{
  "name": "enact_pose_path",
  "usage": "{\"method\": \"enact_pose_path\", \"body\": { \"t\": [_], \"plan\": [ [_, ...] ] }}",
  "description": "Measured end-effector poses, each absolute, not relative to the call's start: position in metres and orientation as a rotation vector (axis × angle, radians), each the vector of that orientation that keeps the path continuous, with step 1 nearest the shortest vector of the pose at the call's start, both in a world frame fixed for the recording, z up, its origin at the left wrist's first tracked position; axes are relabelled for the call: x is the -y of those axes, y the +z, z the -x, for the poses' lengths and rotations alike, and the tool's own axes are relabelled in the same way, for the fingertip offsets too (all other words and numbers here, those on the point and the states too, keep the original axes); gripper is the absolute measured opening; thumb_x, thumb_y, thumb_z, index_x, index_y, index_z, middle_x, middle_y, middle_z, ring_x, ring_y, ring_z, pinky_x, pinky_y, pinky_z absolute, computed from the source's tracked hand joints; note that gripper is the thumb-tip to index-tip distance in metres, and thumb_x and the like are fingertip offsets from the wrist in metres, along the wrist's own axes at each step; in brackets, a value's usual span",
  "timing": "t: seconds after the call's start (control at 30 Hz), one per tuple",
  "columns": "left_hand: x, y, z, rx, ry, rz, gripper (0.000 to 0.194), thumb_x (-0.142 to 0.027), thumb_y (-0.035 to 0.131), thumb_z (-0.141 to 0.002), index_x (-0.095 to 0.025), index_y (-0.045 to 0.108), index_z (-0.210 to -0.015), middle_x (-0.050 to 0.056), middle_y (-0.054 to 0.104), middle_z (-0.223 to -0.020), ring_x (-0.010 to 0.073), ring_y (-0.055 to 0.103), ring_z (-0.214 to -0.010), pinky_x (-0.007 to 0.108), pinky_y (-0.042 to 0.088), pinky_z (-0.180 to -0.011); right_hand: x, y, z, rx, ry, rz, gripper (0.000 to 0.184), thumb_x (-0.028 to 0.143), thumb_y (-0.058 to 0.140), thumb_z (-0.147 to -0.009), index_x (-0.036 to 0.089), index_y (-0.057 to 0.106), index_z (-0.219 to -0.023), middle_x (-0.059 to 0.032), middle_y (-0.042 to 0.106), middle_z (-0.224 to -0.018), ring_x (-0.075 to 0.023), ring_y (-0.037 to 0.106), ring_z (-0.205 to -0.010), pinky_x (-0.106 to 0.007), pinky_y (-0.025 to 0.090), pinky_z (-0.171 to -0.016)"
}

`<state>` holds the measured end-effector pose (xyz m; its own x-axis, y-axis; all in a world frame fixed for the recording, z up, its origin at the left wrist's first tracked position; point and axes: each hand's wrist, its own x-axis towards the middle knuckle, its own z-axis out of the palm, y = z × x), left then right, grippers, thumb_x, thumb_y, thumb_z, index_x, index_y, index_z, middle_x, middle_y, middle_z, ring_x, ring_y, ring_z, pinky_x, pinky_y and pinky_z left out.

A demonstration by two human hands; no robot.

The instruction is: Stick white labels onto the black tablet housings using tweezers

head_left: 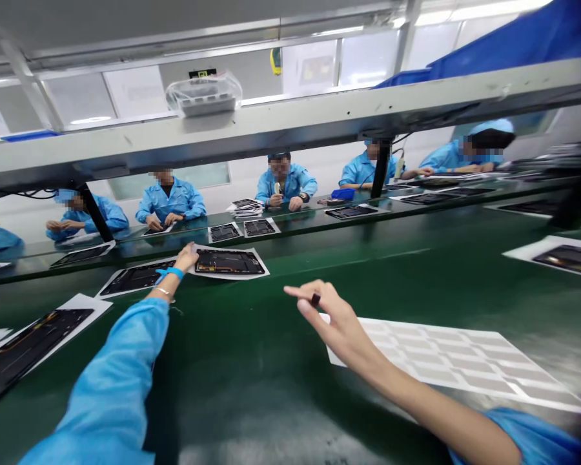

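My left hand reaches far forward, its fingers closed on the left corner of a white sheet. A black tablet housing with orange flex strips lies on that sheet. My right hand hovers over the green belt, with a small dark piece between thumb and fingers and the index finger pointing left. Under my right wrist lies a white sheet of grey rectangular stickers. A second housing on a white sheet sits just left of my left hand, partly behind it.
More housings on paper lie near left and at right. Across the green belt, several co-workers in blue sit at a raised ledge with housings and paper stacks. An overhead shelf with dark posts crosses the view.
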<state>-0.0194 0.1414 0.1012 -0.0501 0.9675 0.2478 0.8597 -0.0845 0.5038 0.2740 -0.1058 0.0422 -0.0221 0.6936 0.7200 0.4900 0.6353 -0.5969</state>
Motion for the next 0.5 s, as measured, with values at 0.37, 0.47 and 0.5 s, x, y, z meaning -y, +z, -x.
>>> {"method": "enact_pose_path", "body": {
  "t": [0.37,0.47,0.5],
  "plan": [
    [0.097,0.058,0.008,-1.048,0.831,-1.888,0.071,-0.068,0.063,-0.080,-0.027,0.056,-0.138,0.010,0.069,-0.124,0.0337,0.064,-0.117,0.048,0.053,-0.103,0.094,0.074,-0.322,1.017,0.494,0.922,0.046,0.061,0.066,-0.080,0.019,0.070,-0.097,-0.0030,0.063,-0.077,-0.0173,0.063,-0.075,-0.033,0.054,-0.074],
    [0.172,0.005,0.010,-0.892,0.556,-1.953,0.076,-0.065,0.053,-0.090,-0.039,0.026,-0.156,0.005,0.057,-0.143,0.0336,0.057,-0.128,0.050,0.052,-0.105,0.099,0.065,-0.330,1.025,0.505,0.988,0.044,0.058,0.071,-0.076,0.018,0.069,-0.095,-0.0033,0.064,-0.078,-0.0175,0.063,-0.075,-0.035,0.055,-0.078],
    [0.192,-0.012,0.010,-0.832,0.491,-1.971,0.080,-0.064,0.052,-0.090,-0.040,0.016,-0.158,0.003,0.051,-0.149,0.0339,0.053,-0.132,0.051,0.051,-0.107,0.103,0.061,-0.331,1.030,0.492,1.016,0.043,0.057,0.071,-0.076,0.018,0.069,-0.094,-0.0030,0.064,-0.076,-0.0171,0.063,-0.074,-0.035,0.055,-0.077]
  ]
}}
